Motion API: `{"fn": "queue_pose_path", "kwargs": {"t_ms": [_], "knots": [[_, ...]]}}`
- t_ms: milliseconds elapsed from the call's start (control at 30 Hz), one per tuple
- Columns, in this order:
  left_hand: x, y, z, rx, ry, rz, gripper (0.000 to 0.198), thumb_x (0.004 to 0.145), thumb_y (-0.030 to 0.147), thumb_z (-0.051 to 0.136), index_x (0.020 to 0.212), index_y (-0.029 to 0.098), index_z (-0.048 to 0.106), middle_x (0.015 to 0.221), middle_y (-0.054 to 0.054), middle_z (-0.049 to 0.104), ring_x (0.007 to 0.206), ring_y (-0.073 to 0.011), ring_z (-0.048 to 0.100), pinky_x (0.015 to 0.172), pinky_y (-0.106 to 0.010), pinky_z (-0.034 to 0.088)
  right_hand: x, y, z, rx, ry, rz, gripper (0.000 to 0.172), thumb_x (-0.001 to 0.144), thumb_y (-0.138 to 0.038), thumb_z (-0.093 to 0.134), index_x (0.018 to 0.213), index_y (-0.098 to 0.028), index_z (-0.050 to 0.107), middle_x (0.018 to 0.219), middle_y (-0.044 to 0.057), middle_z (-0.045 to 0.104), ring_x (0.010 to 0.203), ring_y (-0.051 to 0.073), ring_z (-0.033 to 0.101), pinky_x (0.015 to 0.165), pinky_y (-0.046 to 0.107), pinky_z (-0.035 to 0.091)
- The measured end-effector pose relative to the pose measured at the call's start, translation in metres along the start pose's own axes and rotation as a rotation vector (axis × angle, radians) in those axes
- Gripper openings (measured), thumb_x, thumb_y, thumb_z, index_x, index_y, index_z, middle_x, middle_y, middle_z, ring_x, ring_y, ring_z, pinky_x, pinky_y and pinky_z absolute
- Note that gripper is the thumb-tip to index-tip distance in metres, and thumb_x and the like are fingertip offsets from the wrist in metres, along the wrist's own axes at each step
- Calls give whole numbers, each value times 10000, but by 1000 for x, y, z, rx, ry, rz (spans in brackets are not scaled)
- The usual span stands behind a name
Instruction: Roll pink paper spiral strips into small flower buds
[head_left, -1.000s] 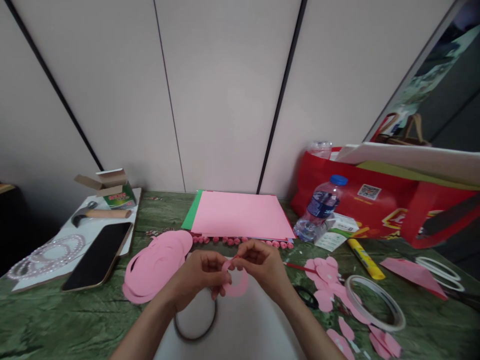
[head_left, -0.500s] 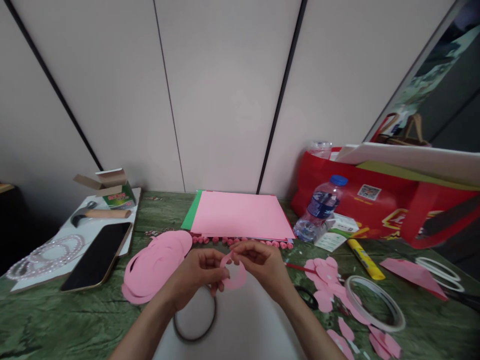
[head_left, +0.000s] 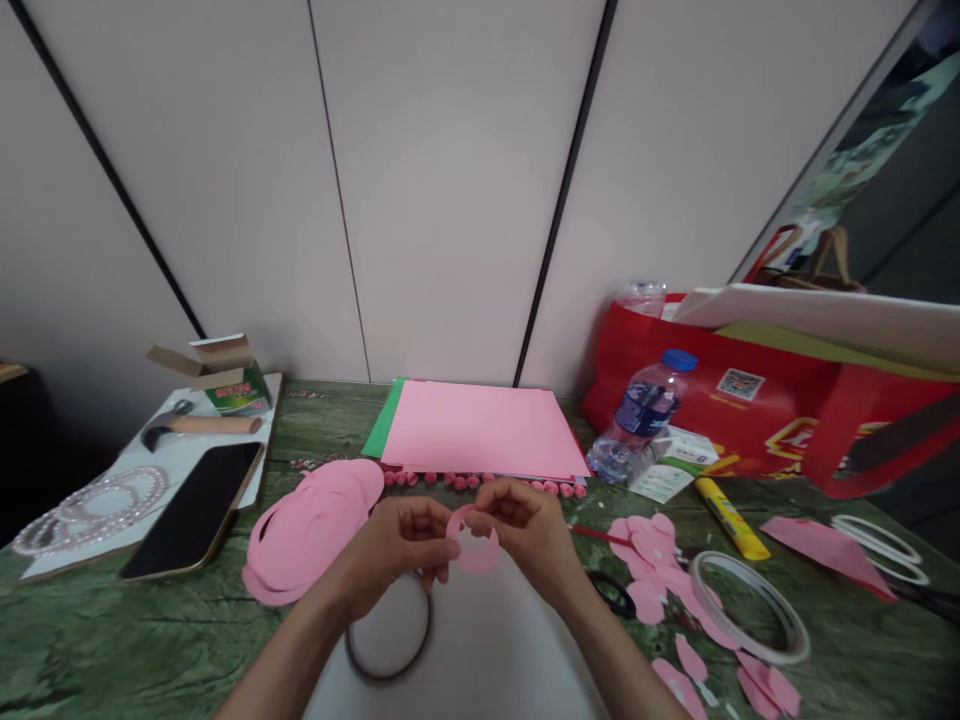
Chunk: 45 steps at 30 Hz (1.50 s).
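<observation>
Between my hands is a curled pink paper strip [head_left: 480, 557], bent into a loose ring above the white board [head_left: 510, 640]. My left hand [head_left: 401, 550] pinches its left side between thumb and fingers. At the upper right of the curl, my right hand [head_left: 521, 525] grips the strip with thumb and forefinger. Below my left hand lies a dark thin ring [head_left: 390, 680]. A row of small rolled pink paper roses [head_left: 450, 480] runs just beyond my fingers, partly hidden by them. To the left sits a pile of pink paper spirals [head_left: 300, 540].
Pink paper sheets [head_left: 480, 425] lie at the back. On the right are a water bottle [head_left: 641, 415], a red bag [head_left: 727, 400], a yellow glue stick [head_left: 731, 518], a tape roll [head_left: 795, 640], scissors [head_left: 877, 548] and cut petals [head_left: 652, 545]. A phone [head_left: 195, 515] and hammer [head_left: 206, 425] lie left.
Both hands and the paper curl have shifted slightly to the right. The curl now shows a rounder, more open loop. Things on the table stay where they were.
</observation>
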<state>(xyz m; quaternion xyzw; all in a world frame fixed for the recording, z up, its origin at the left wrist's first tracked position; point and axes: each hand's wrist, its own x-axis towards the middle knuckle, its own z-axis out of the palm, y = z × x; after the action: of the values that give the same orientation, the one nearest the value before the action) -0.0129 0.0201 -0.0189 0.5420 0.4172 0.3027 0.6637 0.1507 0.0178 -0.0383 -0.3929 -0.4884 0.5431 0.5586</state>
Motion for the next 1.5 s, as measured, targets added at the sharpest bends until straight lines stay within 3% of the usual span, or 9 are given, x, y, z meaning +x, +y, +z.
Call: {"fn": "queue_pose_path", "kwargs": {"t_ms": [167, 367, 567, 1000, 1267, 1500], "knots": [[-1, 1, 1, 4, -22, 9, 155, 630, 188, 685, 748, 113, 618, 567, 7, 590, 474, -83, 522, 417, -179, 376, 0, 0, -1, -24, 2, -25, 177, 544, -262, 745, 616, -166, 616, 610, -6, 607, 555, 116, 566, 527, 227, 473], [0, 3, 1, -9, 12, 19, 181, 627, 201, 689, 780, 124, 631, 577, 14, 586, 485, -83, 518, 412, -177, 363, 0, 2, -1, -48, -37, -45, 175, 629, -284, 691, 771, -183, 679, 748, 42, 670, 694, 161, 613, 664, 292, 509], [0, 2, 1, 12, 7, 12, 207, 620, 220, 693, 790, 121, 628, 591, 9, 591, 489, -89, 525, 420, -188, 370, 1, 3, -2, -74, -33, -51, 142, 659, -273, 663, 776, -198, 693, 685, 26, 673, 646, 151, 610, 622, 278, 502], [1, -2, 0, 38, 37, 50, 186, 629, 211, 675, 776, 125, 602, 586, 12, 580, 477, -91, 528, 417, -195, 398, 0, 1, -1, -4, -73, -24, 127, 560, -203, 737, 593, -172, 618, 600, -9, 611, 545, 110, 547, 509, 220, 445], [1, 2, 1, 13, 62, 79, 179, 613, 217, 695, 755, 129, 630, 535, 25, 562, 462, -85, 510, 408, -186, 382, -1, -4, 0, -118, -74, -99, 111, 661, -258, 659, 756, -209, 692, 778, 40, 681, 645, 150, 607, 610, 281, 509], [2, 2, 2, 15, 73, 62, 194, 598, 217, 706, 739, 123, 612, 534, 22, 567, 460, -91, 515, 405, -192, 386, 0, 0, -2, -96, -75, -43, 103, 617, -225, 698, 710, -186, 674, 673, 18, 670, 611, 134, 599, 573, 247, 490]]}}
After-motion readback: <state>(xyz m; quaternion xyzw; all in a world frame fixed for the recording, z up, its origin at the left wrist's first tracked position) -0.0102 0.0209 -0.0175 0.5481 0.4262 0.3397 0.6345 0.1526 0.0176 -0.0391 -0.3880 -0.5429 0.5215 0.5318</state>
